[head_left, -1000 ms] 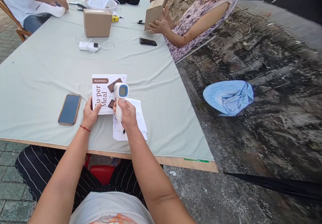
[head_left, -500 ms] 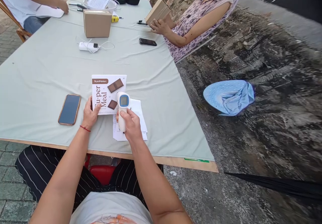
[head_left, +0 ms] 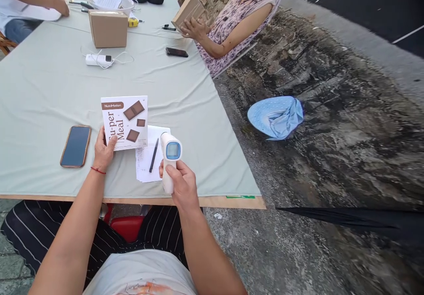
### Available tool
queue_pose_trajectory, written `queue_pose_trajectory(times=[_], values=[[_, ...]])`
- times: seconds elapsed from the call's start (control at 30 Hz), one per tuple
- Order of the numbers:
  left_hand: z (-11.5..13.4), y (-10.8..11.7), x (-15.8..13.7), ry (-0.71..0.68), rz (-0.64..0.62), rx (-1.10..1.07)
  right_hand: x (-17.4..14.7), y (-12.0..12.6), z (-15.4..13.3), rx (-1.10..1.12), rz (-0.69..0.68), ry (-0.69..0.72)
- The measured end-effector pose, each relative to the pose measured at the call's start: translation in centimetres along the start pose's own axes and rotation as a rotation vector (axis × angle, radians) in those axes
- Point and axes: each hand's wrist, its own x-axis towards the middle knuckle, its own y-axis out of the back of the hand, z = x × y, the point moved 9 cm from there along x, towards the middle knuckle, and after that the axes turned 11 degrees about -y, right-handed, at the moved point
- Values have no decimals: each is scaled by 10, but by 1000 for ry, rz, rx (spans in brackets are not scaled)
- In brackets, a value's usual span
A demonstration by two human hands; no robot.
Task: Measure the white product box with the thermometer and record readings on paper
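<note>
My left hand [head_left: 105,148] grips the lower left corner of a white box [head_left: 129,125] printed "NutriMotion" with brown squares, thumb on its front. My right hand [head_left: 182,182] is closed round the handle of a white infrared thermometer [head_left: 168,171], whose blue-framed screen faces me. The thermometer is to the right of the box, apart from it. Printed sheets [head_left: 143,167] lie on the table between my hands, partly behind the box, with a black pen [head_left: 154,156] on top. Left of my left hand lies a phone [head_left: 76,146] in an orange-brown case.
Across the cloth-covered table [head_left: 49,87] stand a cardboard box [head_left: 108,30], a white device with a cable [head_left: 98,60] and a black phone [head_left: 176,52]. A co-worker at the right holds another carton [head_left: 188,11]; others sit farther off. A blue hat [head_left: 276,117] lies beyond the table's right edge.
My right hand has drawn the thermometer away from the box, towards me and to the right, uncovering the pen. The view has shifted, so the surroundings appear farther left.
</note>
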Motion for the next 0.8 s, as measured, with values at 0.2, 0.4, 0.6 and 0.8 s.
queue_pose_trajectory(times=[0.2, 0.4, 0.6, 0.8], values=[[4, 0, 1, 5, -13, 12, -4, 4, -2, -6, 3, -3], [-15, 4, -3, 37, 27, -8, 21, 33, 6, -138, 129, 21], [-27, 8, -7, 34, 73, -38, 52, 99, 13, -793, 547, 35], [-22, 19, -4, -44, 205, 49, 62, 128, 24, -1141, 689, 4]])
